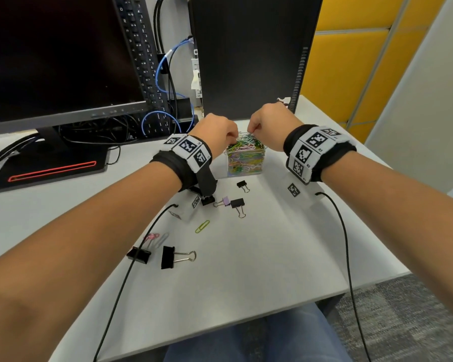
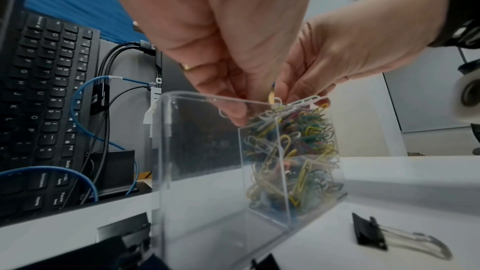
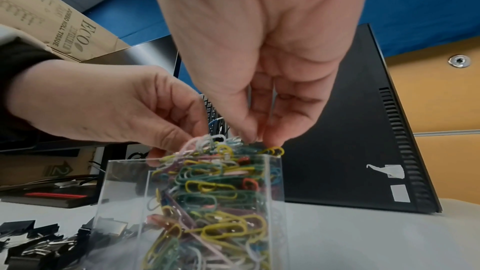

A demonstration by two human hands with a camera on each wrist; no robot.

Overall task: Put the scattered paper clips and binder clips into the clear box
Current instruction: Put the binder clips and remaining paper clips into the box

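Observation:
The clear box [image 1: 245, 167] stands mid-desk, heaped with coloured paper clips [image 3: 207, 188] above its rim. My left hand [image 1: 228, 134] and right hand [image 1: 252, 130] hover over its top, fingers curled down. The left fingertips [image 2: 235, 113] pinch pale clips at the rim. The right fingertips [image 3: 249, 138] pinch clips at the top of the heap. Loose on the desk nearer me lie small black binder clips [image 1: 237, 203], a purple one [image 1: 225, 201], two large black ones [image 1: 168, 257], a green paper clip [image 1: 202, 226] and a pink one [image 1: 152, 236].
A black PC tower [image 1: 251, 56] stands right behind the box. A monitor [image 1: 58, 56], an upright keyboard [image 1: 141, 56] and tangled cables [image 1: 165, 74] fill the back left. Thin black wrist cables [image 1: 347, 244] trail to the desk's front edge [image 1: 246, 320].

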